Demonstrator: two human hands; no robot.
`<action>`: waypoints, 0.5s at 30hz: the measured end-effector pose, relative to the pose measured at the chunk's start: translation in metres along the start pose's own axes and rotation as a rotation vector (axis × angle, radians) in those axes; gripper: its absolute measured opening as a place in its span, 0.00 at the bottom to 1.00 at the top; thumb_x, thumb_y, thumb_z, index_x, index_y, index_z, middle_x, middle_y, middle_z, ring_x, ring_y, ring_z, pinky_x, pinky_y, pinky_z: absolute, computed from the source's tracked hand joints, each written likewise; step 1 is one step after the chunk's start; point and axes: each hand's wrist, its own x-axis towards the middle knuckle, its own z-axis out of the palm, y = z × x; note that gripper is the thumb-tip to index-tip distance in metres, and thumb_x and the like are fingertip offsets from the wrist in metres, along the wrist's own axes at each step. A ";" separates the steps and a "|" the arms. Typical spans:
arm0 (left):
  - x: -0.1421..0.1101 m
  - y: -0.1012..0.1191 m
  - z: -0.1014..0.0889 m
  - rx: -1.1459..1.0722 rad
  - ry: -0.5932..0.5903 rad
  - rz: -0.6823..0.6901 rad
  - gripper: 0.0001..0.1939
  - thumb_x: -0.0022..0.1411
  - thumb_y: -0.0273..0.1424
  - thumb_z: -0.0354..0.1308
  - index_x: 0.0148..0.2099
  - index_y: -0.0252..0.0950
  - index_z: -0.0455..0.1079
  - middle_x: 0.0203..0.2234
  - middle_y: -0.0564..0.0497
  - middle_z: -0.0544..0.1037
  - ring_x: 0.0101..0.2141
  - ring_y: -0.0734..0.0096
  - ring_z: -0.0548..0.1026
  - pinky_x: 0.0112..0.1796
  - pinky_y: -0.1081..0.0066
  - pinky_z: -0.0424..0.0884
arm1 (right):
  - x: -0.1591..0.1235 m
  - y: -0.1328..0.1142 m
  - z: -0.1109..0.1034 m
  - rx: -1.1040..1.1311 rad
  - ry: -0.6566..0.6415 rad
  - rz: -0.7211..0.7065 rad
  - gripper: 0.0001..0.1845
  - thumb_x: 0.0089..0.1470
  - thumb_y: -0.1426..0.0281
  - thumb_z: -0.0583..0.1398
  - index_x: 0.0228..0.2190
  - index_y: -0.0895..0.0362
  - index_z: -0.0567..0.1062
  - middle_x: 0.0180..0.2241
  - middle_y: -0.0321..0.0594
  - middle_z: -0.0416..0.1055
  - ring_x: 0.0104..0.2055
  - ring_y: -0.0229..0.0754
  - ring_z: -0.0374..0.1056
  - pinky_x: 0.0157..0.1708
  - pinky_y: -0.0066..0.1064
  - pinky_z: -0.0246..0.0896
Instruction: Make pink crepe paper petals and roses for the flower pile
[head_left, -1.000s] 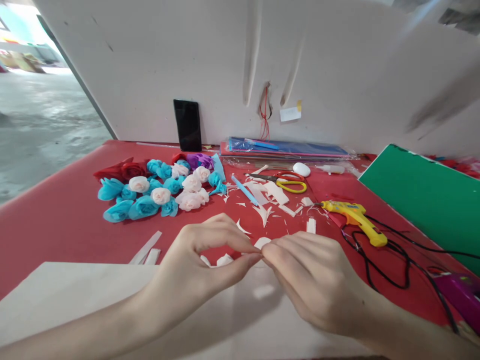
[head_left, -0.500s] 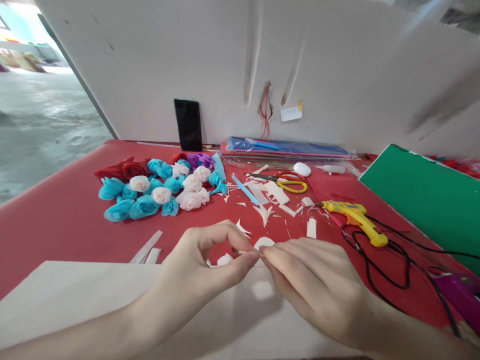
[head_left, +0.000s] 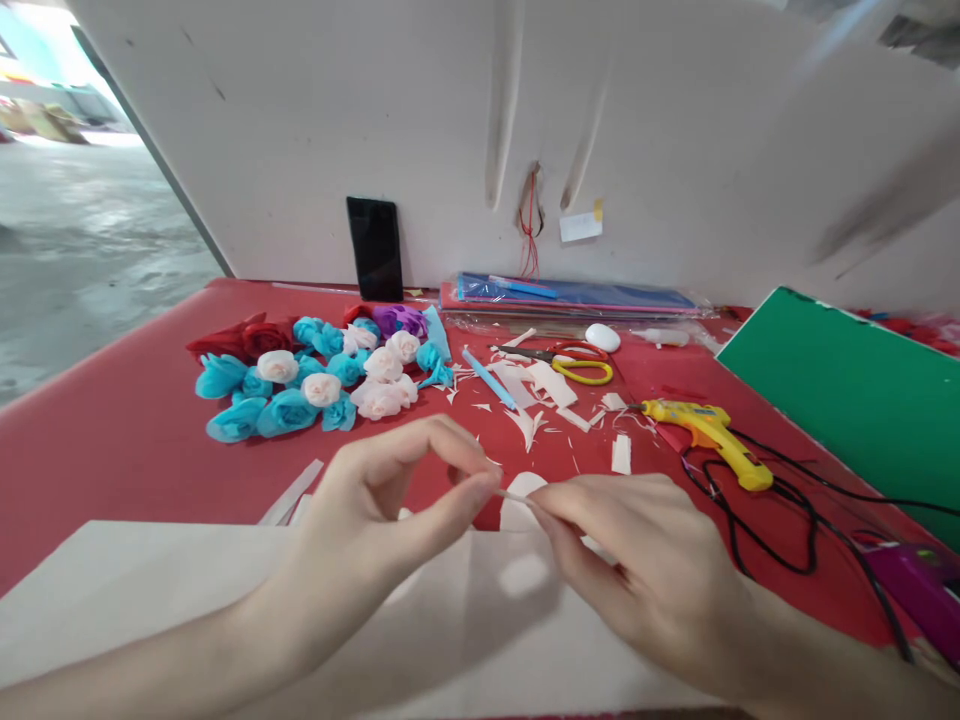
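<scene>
Between my two hands stretches a thin piece of white paper, seen nearly edge-on. My left hand pinches one end with thumb and forefinger, and my right hand pinches the other. Just beyond them lies a rounded white paper petal, and a second petal rests on the large white sheet below my hands. Other white pieces are partly hidden behind my fingers.
Blue, white, red and purple paper flowers cluster at the left. Scissors, a blue pen and paper scraps lie ahead. A yellow glue gun with black cords and a green board are on the right. A phone leans on the wall.
My hands have drawn apart, the left moving left and the right slightly right. The thin paper now shows stretched between their fingertips, and more of the petal behind is visible.
</scene>
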 end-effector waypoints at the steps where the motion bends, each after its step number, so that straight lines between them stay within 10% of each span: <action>1: 0.003 0.000 -0.003 0.025 0.024 0.053 0.07 0.59 0.27 0.57 0.28 0.41 0.69 0.24 0.58 0.74 0.28 0.74 0.72 0.30 0.78 0.69 | -0.001 0.001 0.000 0.021 -0.002 0.023 0.10 0.59 0.75 0.52 0.30 0.59 0.72 0.26 0.36 0.76 0.23 0.34 0.68 0.24 0.27 0.58; 7: 0.013 0.000 -0.012 0.356 -0.126 0.458 0.08 0.55 0.25 0.61 0.37 0.42 0.73 0.29 0.56 0.79 0.33 0.69 0.73 0.42 0.68 0.66 | -0.002 0.002 0.002 0.120 -0.029 0.103 0.09 0.59 0.74 0.54 0.30 0.57 0.73 0.28 0.38 0.77 0.25 0.35 0.70 0.24 0.25 0.58; 15: 0.010 -0.006 -0.015 0.507 -0.134 0.668 0.04 0.61 0.28 0.58 0.35 0.42 0.73 0.26 0.57 0.79 0.30 0.71 0.72 0.44 0.65 0.64 | 0.001 -0.004 0.000 0.183 -0.108 0.160 0.10 0.58 0.73 0.54 0.26 0.58 0.71 0.22 0.33 0.72 0.22 0.31 0.65 0.25 0.22 0.57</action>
